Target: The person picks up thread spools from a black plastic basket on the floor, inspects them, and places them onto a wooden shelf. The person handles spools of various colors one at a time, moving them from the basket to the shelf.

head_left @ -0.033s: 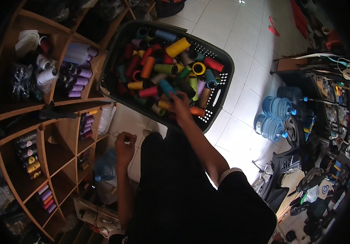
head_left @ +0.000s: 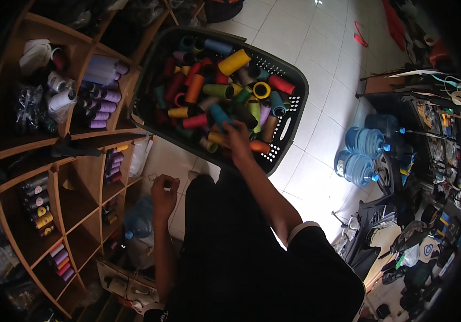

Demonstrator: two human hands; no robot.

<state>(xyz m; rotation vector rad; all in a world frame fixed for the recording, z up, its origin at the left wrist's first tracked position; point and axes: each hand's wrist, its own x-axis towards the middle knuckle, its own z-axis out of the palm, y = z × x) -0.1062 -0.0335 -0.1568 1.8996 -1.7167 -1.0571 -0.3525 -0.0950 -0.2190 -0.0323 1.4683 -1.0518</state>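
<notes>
A dark plastic basket (head_left: 302,88) with perforated walls is filled with thread spools in many colours. My right hand (head_left: 237,140) reaches over its near side and is closed round a teal-blue thread spool (head_left: 219,115) lying among the others. Close by are a red-pink spool (head_left: 195,121), a yellow-green spool (head_left: 254,114) and a brown spool (head_left: 269,129). Lower down, between the basket and the wooden shelf, my left hand (head_left: 164,194) hangs with curled fingers pressed together. Whether anything sits in those fingers is hidden.
A wooden cubby shelf (head_left: 83,225) holds purple spools (head_left: 101,107), bagged spools (head_left: 61,100) and dark cones (head_left: 38,198) on the left. Blue water jugs (head_left: 367,142) lie on the white tiled floor (head_left: 311,129) at right, near a cluttered rack (head_left: 439,134). Another jug (head_left: 139,217) stands beside the shelf.
</notes>
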